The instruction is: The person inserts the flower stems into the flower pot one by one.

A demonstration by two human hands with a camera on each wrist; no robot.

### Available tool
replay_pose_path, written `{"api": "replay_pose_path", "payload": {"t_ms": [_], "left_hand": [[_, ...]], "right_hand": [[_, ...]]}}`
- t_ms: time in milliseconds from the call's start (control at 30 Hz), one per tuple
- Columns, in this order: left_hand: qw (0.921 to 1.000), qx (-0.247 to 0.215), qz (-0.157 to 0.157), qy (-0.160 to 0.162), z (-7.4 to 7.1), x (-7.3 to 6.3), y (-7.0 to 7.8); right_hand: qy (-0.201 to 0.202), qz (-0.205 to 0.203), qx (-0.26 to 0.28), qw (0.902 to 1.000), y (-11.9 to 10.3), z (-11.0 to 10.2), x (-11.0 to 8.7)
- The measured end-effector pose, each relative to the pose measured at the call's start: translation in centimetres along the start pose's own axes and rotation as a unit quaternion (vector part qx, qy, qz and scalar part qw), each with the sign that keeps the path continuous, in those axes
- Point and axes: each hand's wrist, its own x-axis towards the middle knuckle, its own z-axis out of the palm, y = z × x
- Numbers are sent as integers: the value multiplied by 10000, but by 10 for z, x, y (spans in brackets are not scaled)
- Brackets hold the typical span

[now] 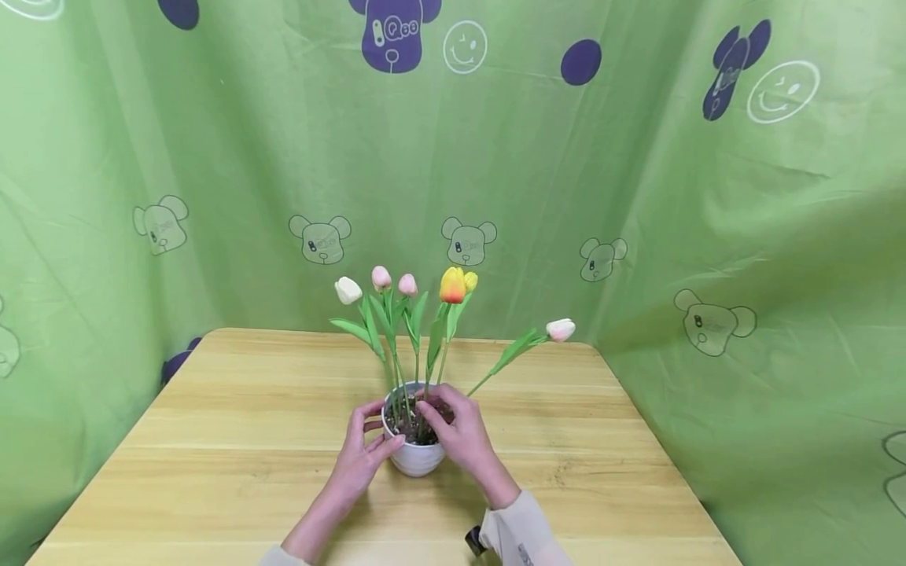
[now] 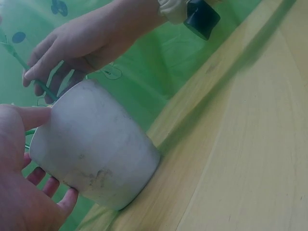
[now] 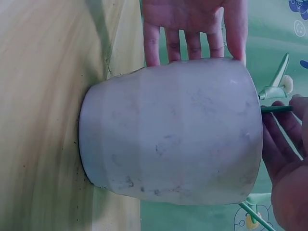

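Observation:
A white flowerpot (image 1: 416, 461) with dark soil stands upright on the table, several artificial tulips rising from it. My left hand (image 1: 359, 454) grips the pot's left side, thumb at the near rim and fingers along the wall. Over the soil, my right hand (image 1: 462, 431) pinches the green stem (image 2: 46, 90) of the orange-and-yellow tulip (image 1: 453, 286) between thumb and fingers. White (image 1: 348, 290) and pink tulips (image 1: 381, 277) stand at the left. One pale pink tulip (image 1: 561, 329) leans far out to the right. The stem's lower end is hidden in the wrist views.
The pot rests on a light wooden table (image 1: 233, 440) with rounded far corners. A green curtain (image 1: 396, 157) printed with bears and smiling faces hangs behind and on both sides. A small black device (image 1: 476, 540) sits at my right cuff.

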Motion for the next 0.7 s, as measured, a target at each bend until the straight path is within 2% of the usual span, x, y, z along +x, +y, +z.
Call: {"api": "replay_pose_path", "payload": {"t_ms": [200, 533, 700], "left_hand": [[10000, 28, -14, 15, 0, 0, 0], [10000, 55, 10, 22, 0, 1, 0], [10000, 50, 15, -6, 0, 0, 1]], "right_hand": [[77, -254, -116, 9996, 1, -1, 0], [-104, -564, -273, 9980, 5, -4, -3], [-189, -575, -400, 9974, 10, -2, -5]]}}
